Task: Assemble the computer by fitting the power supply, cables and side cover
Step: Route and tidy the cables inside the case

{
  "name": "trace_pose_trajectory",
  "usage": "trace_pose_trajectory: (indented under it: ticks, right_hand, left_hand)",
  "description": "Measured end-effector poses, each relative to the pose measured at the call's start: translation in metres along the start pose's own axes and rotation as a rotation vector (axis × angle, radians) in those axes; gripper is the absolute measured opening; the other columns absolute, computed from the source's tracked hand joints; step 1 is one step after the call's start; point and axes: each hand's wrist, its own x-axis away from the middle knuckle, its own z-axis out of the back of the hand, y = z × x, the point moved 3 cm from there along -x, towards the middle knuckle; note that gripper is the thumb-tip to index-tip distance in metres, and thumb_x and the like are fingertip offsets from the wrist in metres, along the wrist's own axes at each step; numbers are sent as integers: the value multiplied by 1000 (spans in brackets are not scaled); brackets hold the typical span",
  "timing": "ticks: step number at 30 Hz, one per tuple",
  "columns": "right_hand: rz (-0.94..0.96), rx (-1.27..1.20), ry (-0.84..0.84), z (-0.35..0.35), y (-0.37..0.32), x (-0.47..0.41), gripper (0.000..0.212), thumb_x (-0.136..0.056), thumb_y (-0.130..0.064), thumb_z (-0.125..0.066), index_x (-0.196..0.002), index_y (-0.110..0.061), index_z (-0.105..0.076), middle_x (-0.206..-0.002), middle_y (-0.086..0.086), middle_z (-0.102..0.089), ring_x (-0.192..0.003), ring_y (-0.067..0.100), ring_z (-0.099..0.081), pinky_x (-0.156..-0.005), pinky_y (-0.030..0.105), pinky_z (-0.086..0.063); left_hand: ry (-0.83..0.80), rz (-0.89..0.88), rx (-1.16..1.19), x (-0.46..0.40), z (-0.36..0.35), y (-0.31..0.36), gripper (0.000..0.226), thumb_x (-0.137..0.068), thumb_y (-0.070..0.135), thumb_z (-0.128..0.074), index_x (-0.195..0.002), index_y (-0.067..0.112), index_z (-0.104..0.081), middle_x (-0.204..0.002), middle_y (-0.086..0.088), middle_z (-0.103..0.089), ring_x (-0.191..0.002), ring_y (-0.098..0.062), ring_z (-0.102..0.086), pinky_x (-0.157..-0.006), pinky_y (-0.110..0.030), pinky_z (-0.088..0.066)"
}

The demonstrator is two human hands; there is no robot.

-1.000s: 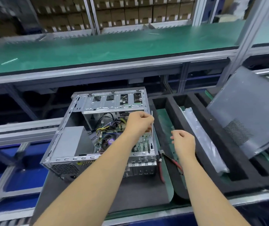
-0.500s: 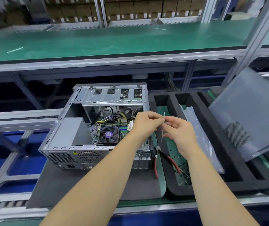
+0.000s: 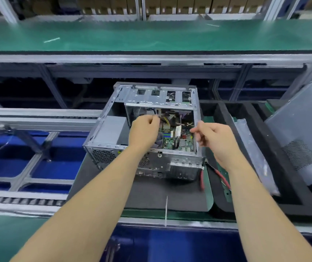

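The open computer case (image 3: 181, 163) lies on a dark mat, with the grey power supply (image 3: 111, 131) in its left end. My left hand (image 3: 144, 131) is inside the case at the yellow and black cables (image 3: 165, 121), fingers curled and pinching a thin white cable tie. My right hand (image 3: 212, 138) hovers over the case's right wall, thumb and forefinger pressed together; nothing shows between them. The grey side cover (image 3: 302, 129) leans at the right.
Another white cable tie (image 3: 166, 210) shows across the mat's front edge. Red-handled cutters (image 3: 217, 176) lie right of the case, on the black foam tray (image 3: 293, 197). A plastic bag (image 3: 253, 154) rests in the tray. A roller conveyor (image 3: 19, 201) runs at the left.
My hands, together over the case's right edge holding a tie, have parted. The left went into the case to the cables. A white tie now shows at the mat's front.
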Motion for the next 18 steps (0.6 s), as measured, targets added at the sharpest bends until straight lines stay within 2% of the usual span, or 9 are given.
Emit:
trace_pose_trajectory:
  ticks: [3,5,6,8,10,11,13,15,18]
  right_hand:
    - [44,242,149,-20,2,3,35,-101,-26,-60,-70,-33,-74,-72,-10,-70,-68,11,-61,-72,34,-51]
    - [84,453,159,-37,3,6,15,-99,-27,-63,-91,-30,-76,-89,-18,-69,-94,14,-64,-86,32,-48]
    - [97,593,166,-44,5,6,15,-98,-27,-64,-106,-24,-76,-102,-14,-67,-110,19,-59,-92,32,-43]
    - [8,832,237,-50,15,5,38,-98,-32,-63,-135,-23,-63,-137,7,-55,-136,31,-39,-108,40,-36]
    - [-179,909,323,-48,20,4,54,-101,-36,-55,-152,-27,-40,-158,18,-31,-145,38,-26,-111,51,-35]
    - [-266,917,331,-48,23,3,56,-103,-37,-50,-155,-25,-33,-157,21,-30,-141,41,-32,-104,52,-41]
    - [-344,962,332,-47,29,-1,49,-106,-38,-41,-151,-20,-33,-139,20,-50,-113,41,-54,-80,45,-47]
    - [-331,1007,380,-47,32,-5,42,-107,-34,-37,-146,-20,-41,-117,15,-62,-88,35,-55,-69,38,-42]
    - [-313,1030,458,-43,31,-11,32,-106,-24,-38,-135,-21,-51,-93,8,-60,-75,30,-51,-64,35,-40]
  left_hand:
    - [-42,-71,-282,1,19,-24,30,-93,38,-45,-69,20,-53,-59,8,-59,-57,-9,-54,-49,-27,-39]
    - [-70,-139,-461,0,26,-36,19,-91,34,-47,-85,24,-61,-81,5,-65,-80,-23,-57,-67,-35,-50]
    - [-75,-184,-541,-1,29,-41,17,-91,31,-48,-93,23,-63,-90,3,-65,-88,-26,-57,-74,-38,-49]
    - [-68,-261,-674,-6,35,-50,22,-92,29,-49,-107,21,-62,-102,1,-63,-99,-27,-55,-81,-39,-44]
    - [-31,-293,-743,-9,39,-59,31,-93,33,-48,-120,21,-58,-114,-1,-60,-110,-28,-51,-90,-41,-39]
    - [-28,-281,-747,-9,40,-62,36,-94,36,-46,-126,22,-56,-121,-1,-58,-115,-28,-49,-95,-42,-37]
    - [-71,-242,-740,-9,36,-66,42,-96,43,-39,-129,24,-57,-127,0,-58,-121,-28,-45,-100,-43,-34]
    - [-129,-244,-784,-8,29,-67,49,-95,49,-28,-118,25,-66,-123,2,-63,-122,-29,-42,-100,-44,-33]
    - [-138,-223,-832,-10,26,-63,59,-90,53,-20,-105,26,-70,-115,2,-65,-118,-27,-41,-99,-45,-31]
